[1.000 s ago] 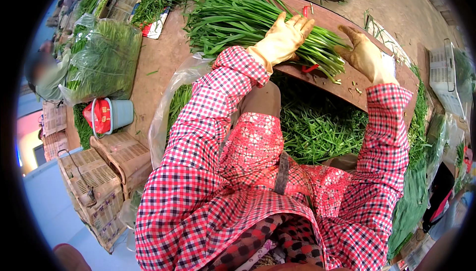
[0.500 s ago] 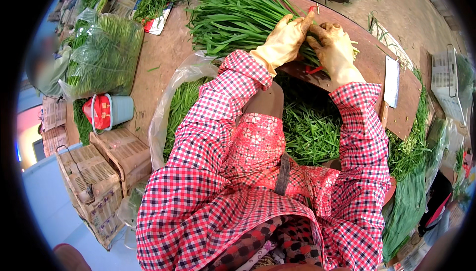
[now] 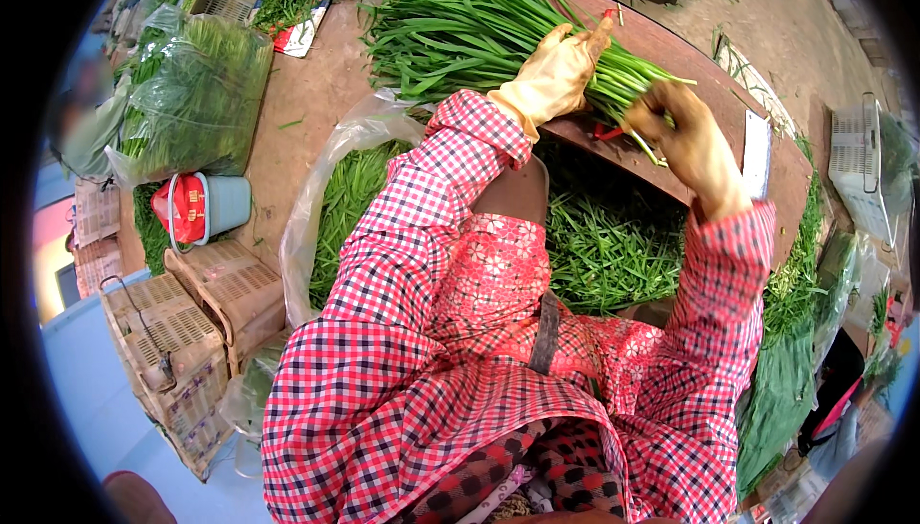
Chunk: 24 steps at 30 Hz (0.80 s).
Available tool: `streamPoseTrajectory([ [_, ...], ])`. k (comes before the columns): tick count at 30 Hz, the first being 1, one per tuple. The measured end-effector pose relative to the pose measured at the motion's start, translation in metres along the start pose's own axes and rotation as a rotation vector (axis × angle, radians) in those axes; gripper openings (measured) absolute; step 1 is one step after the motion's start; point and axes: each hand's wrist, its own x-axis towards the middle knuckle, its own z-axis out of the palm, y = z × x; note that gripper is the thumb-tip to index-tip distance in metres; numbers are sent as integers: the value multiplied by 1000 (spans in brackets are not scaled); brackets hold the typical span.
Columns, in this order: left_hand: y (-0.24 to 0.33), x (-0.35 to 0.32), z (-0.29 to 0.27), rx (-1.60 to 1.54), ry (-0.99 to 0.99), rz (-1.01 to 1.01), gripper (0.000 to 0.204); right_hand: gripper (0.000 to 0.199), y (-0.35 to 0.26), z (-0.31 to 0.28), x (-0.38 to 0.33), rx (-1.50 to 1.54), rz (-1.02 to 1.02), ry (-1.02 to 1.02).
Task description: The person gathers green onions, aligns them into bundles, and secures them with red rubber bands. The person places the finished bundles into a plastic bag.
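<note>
A bunch of long green garlic chives (image 3: pixel 470 40) lies across the brown wooden board (image 3: pixel 704 55), its leaves toward the left and its pale stem ends toward the right. My left hand (image 3: pixel 556 74), in a yellowish rubber glove, wraps over the stems from above. Bits of red tie show beside that hand and below the stems. Just off the cut ends, my right hand (image 3: pixel 685 141) is gloved too, slightly blurred, with curled fingers. Whether it pinches anything is hidden. What looks like a broad knife blade (image 3: pixel 755 155) stands at the board's right part.
Below the board, cut green pieces (image 3: pixel 613 246) fill the space around my knees, beside a plastic-lined heap (image 3: pixel 350 193). Bagged greens (image 3: pixel 196 93), a light-blue bucket (image 3: pixel 228 206) and plastic crates (image 3: pixel 168 332) stand at left. A white crate (image 3: pixel 856 160) is at far right.
My right hand has moved right and down, away from the stems, and its fingers have curled. More of the stem ends now shows. My left hand stays on the bunch.
</note>
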Motion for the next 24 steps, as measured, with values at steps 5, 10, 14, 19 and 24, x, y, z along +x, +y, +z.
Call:
streamPoseTrajectory([
  [5, 6, 9, -4, 182, -108, 42, 99, 13, 13, -15, -90, -266, 298, -408],
  [10, 5, 8, -10, 237, -162, 49, 98, 37, 4, -11, -65, -932, 617, -268],
  [14, 8, 14, -14, 135, -129, 60, 105, 55, 23, 17, -35, -1080, -131, 368],
  [19, 1, 9, -10, 62, -135, -29, 109, 40, 17, 31, 14, -664, -85, 356],
  [24, 2, 11, 2, -73, 89, 59, 111, 30, 46, 58, 48, -920, -54, 182],
])
